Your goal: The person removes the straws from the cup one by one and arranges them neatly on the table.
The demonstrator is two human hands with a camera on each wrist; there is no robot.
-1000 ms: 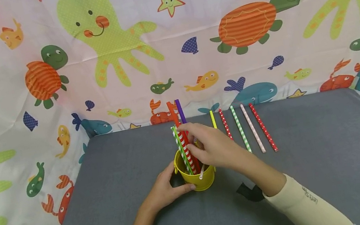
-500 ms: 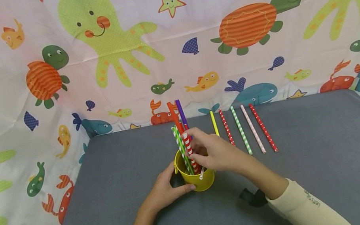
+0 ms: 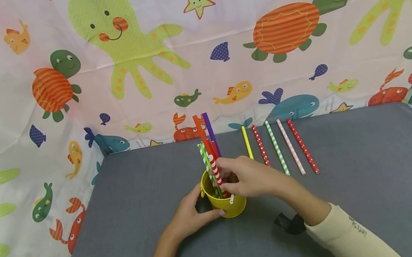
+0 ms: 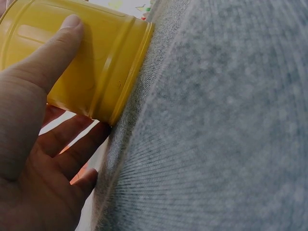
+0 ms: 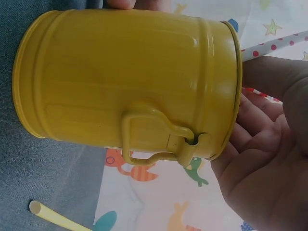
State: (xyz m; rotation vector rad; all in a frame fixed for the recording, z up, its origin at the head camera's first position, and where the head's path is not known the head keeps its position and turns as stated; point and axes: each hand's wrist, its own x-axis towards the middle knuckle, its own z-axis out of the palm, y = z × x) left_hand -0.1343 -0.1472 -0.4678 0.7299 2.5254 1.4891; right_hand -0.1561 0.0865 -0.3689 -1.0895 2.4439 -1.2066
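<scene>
A small yellow metal bucket (image 3: 233, 207) stands upright on the grey table, with several paper straws leaning in it. My left hand (image 3: 188, 216) holds its left side, the thumb (image 4: 53, 55) laid along the wall and the fingers round the far side. At the mouth, my right hand (image 3: 245, 176) pinches a red-and-white striped straw (image 3: 215, 170) whose lower part is inside. Close to it rise a red-orange straw (image 3: 199, 127), a purple straw (image 3: 209, 128) and a green-striped straw (image 3: 203, 153). A white straw with red dots (image 5: 274, 47) pokes out over the rim, beside my right thumb.
Right of the bucket, several straws lie in a row: a yellow straw (image 3: 247, 142), a red dotted straw (image 3: 260, 144), a green-striped straw (image 3: 277, 148), a pale pink straw (image 3: 291, 147) and another red dotted straw (image 3: 303, 146). A sea-animal curtain (image 3: 162, 67) hangs behind the table.
My right hand has come down toward the bucket's rim, and the top of the red-and-white striped straw now shows beside its fingers. My left hand has stayed on the bucket.
</scene>
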